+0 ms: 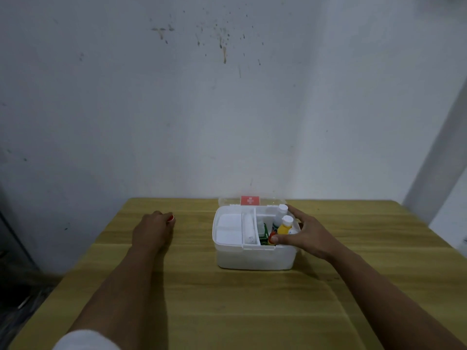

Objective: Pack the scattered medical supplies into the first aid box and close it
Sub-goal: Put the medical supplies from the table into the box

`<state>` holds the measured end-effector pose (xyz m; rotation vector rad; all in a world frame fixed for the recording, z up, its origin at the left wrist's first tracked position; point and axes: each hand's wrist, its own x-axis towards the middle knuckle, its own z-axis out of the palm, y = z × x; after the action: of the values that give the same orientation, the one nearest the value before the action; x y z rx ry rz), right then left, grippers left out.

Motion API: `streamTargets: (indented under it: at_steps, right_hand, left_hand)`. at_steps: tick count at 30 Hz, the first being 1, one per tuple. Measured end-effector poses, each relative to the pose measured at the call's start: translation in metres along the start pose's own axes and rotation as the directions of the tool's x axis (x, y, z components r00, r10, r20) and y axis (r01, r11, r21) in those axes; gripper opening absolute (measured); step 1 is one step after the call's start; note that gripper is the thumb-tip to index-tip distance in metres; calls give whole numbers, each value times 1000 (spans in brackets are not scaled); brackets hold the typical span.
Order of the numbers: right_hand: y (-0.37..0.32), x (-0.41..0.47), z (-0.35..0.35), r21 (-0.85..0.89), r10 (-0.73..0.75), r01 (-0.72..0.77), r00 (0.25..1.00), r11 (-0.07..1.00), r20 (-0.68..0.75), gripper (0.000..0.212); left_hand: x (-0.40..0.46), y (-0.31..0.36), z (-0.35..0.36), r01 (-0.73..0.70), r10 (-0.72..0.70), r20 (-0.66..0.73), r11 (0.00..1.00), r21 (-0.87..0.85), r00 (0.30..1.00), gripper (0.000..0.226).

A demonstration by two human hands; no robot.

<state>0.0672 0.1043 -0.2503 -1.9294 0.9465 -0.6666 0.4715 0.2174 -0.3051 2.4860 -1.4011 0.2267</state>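
First aid box (pixel 255 253) sits open at the back middle of the table (pixel 227 311), close to the wall (pixel 227 109). Lid (pixel 250 200) tipped back behind it, red cross label showing.

Inside: white pads (pixel 228 228) in the left tray, a bandage roll (pixel 249 228) in the narrow slot, a green packet (pixel 264 234) and two upright bottles in the right section, one white (pixel 280 214), one yellow (pixel 285 226).

Right hand (pixel 308 236) spread over the box's right side, fingers apart; thumb rests on a small red-capped item (pixel 271 238) at the front rim. Whether it grips that item, cannot tell.

Left hand (pixel 154 229) on the table well left of the box, fingers curled together around something small and red (pixel 171 218); likely the last loose supply.

Risks, as judged:
- Bottles stand tall; they may stop the lid seating, or tip if the hand knocks them.
- The red-capped item sits high at the rim and could catch the lid edge.
- The small red thing could slip from the curled fingers on the way across.
- Lid is close to the wall; little space behind to get a hand round it.

Room: table bare in front and on both sides, edges well away from the box. Clear path from left hand to box.
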Motion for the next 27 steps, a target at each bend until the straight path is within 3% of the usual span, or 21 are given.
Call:
streamTargets:
  at_steps: [4, 11, 14, 18, 22, 27]
  right_hand:
    - [4, 2, 0, -3, 6, -6, 1000, 1000, 0, 87]
    - [3, 2, -2, -26, 13, -13, 1000, 1000, 7, 102]
    - [3, 2, -3, -44, 36, -36, 999, 998, 0, 118]
    - [2, 2, -3, -65, 56, -56, 998, 996, -6, 128]
    - [0, 1, -5, -76, 71, -71, 997, 995, -6, 132]
    - [3, 3, -4, -57, 73, -73, 997, 996, 4, 129]
  left_hand:
    - [-4, -1, 4, -8, 9, -65, 1000, 25, 998, 33]
    - [-26, 16, -6, -48, 22, -172, 988, -148, 985, 33]
    - [-30, 45, -40, -142, 40, -290, 928, -343, 956, 32]
    - [-51, 103, -82, -365, 222, -324, 788, -496, 920, 31]
    - [-77, 133, -77, -473, 407, -246, 800, -368, 880, 29]
    - [-84, 141, -68, -533, 512, -168, 835, -132, 843, 36]
